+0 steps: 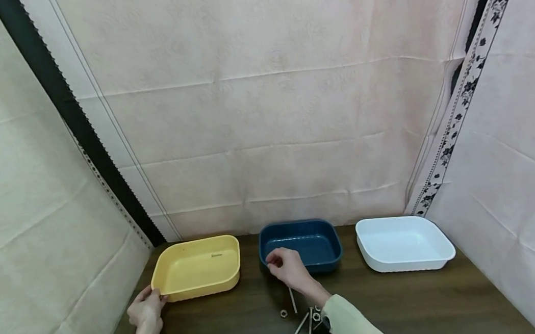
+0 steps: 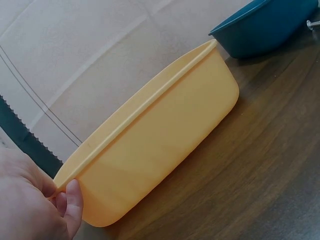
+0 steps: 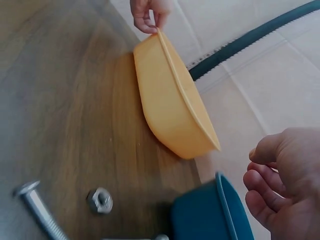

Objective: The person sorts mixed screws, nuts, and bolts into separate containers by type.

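At the left, my left hand (image 1: 146, 308) pinches the near left corner of the rim of a yellow tray (image 1: 197, 292), thumb and fingers on the edge. A small, thin screw-like piece (image 1: 216, 255) lies inside that tray. My right hand (image 1: 288, 268) hovers over the near left edge of a dark blue tray (image 1: 321, 267). Its fingers are loosely bent, and nothing shows between them in the right wrist view. Below it on the table lie metal bolts (image 1: 300, 327) and hex nuts (image 1: 283, 313), partly hidden by the right forearm.
A white tray (image 1: 407, 266) stands at the right on the brown wooden table (image 1: 240, 322). Pale cloth walls (image 1: 265, 136) enclose the back and both sides. A black object (image 1: 320, 333) sits beside the right sleeve, close to the bolts.
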`<act>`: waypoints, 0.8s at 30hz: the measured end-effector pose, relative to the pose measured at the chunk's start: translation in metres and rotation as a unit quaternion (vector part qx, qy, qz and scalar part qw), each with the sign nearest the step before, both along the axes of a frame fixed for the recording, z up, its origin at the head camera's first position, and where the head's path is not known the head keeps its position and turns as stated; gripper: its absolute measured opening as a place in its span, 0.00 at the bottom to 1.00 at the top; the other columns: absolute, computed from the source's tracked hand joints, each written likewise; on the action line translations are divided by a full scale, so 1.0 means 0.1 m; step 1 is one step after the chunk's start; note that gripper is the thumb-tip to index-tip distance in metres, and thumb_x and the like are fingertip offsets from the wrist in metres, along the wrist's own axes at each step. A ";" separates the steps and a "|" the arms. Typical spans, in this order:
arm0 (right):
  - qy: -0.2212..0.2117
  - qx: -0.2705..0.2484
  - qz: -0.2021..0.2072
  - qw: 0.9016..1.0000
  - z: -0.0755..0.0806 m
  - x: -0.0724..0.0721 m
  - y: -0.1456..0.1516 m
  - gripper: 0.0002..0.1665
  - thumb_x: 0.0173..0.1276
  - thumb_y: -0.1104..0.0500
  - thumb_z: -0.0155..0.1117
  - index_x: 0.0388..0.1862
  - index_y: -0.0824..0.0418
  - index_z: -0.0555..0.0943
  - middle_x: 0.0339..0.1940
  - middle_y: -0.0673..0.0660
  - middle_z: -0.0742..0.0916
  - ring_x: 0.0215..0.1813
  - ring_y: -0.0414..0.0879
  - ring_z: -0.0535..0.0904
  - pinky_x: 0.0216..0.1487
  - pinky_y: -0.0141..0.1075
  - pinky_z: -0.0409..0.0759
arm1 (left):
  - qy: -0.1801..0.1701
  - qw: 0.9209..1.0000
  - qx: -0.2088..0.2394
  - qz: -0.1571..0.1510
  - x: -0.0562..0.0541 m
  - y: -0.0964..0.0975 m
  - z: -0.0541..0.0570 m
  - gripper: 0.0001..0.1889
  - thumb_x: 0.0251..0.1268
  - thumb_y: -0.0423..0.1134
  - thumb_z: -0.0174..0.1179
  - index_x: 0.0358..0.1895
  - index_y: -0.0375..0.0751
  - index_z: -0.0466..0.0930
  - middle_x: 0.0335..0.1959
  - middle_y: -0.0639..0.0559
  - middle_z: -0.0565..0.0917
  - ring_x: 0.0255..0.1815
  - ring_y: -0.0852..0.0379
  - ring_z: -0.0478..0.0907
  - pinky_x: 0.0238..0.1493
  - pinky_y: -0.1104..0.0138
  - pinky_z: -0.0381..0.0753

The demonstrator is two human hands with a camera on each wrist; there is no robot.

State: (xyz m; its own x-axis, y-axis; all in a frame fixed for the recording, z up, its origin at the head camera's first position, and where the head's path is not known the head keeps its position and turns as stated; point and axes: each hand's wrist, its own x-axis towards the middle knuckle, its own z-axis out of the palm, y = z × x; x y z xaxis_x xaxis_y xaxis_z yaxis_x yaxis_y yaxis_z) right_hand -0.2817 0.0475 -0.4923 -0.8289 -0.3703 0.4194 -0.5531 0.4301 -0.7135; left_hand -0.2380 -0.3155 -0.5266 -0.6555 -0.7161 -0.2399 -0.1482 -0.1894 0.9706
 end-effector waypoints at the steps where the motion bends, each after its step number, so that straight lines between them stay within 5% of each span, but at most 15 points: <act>1: 0.001 -0.003 0.000 1.000 0.00 0.02 0.05 0.04 0.65 0.69 0.67 0.39 0.66 0.85 0.34 0.50 0.84 0.34 0.41 0.79 0.35 0.33 0.82 | 0.000 1.000 0.000 0.001 0.00 0.00 0.00 0.25 0.67 0.29 0.50 0.67 0.25 0.70 0.66 0.32 0.64 0.20 0.70 0.79 0.33 0.74 0.84; 15: -0.032 -0.011 -0.042 0.999 -0.13 0.37 0.69 0.08 0.61 0.72 0.69 0.35 0.61 0.84 0.31 0.51 0.85 0.33 0.39 0.79 0.33 0.32 0.80 | 0.005 1.000 -0.001 0.005 -0.01 0.00 0.03 0.23 0.68 0.28 0.52 0.66 0.25 0.70 0.48 0.40 0.73 0.20 0.70 0.79 0.33 0.74 0.85; 24: -0.088 -0.016 -0.040 0.995 -0.29 0.56 0.96 0.07 0.61 0.72 0.69 0.37 0.65 0.84 0.31 0.48 0.85 0.32 0.39 0.78 0.32 0.31 0.80 | -0.005 1.000 0.008 0.001 -0.01 -0.01 -0.01 0.25 0.68 0.28 0.51 0.67 0.25 0.69 0.57 0.37 0.70 0.21 0.72 0.79 0.35 0.74 0.85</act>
State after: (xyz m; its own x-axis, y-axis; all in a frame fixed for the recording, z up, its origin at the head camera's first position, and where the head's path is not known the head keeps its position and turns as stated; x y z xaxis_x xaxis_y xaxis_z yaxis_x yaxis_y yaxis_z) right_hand -0.2260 0.1439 -0.5208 -0.9167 -0.2888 0.2762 -0.3838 0.4436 -0.8099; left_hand -0.2393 -0.3161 -0.5274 -0.6513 -0.7137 -0.2578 -0.1574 -0.2053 0.9660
